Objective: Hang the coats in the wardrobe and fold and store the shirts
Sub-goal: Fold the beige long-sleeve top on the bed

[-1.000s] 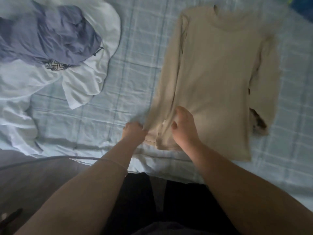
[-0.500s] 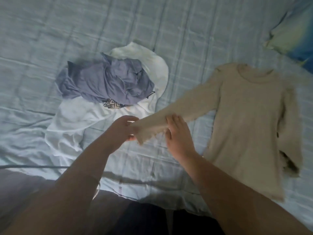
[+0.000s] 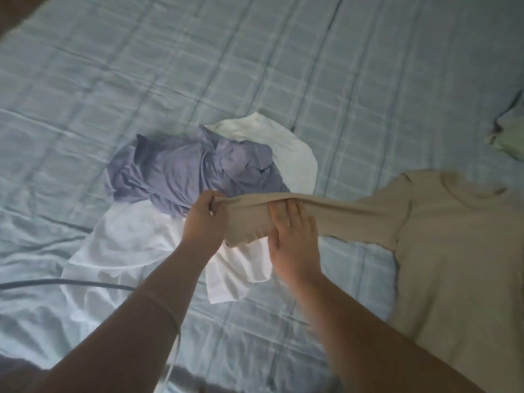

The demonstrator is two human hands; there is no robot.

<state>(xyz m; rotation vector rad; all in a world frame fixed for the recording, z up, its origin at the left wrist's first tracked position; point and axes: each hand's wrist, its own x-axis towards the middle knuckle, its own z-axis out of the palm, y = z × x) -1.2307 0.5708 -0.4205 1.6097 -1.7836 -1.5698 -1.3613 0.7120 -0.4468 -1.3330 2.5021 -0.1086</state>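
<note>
A beige long-sleeved shirt [image 3: 453,251] lies flat on the right side of the bed, its left sleeve [image 3: 340,214] stretched out to the left. My left hand [image 3: 202,219] grips the cuff end of that sleeve, held above the pile. My right hand [image 3: 292,236] lies with straight fingers against the sleeve near the cuff. A crumpled lilac shirt [image 3: 184,171] sits on top of a white garment [image 3: 127,245] just behind and under my hands.
The bed [image 3: 255,66] is covered with a pale blue checked sheet. A pale green pillow corner [image 3: 510,140] shows at the right edge. A dark cable [image 3: 56,283] runs over the sheet at the lower left.
The sleeve has been pulled out to the left, from beside the shirt's body to stretched over the clothes pile. Both hands moved left with it, and the view shifted left.
</note>
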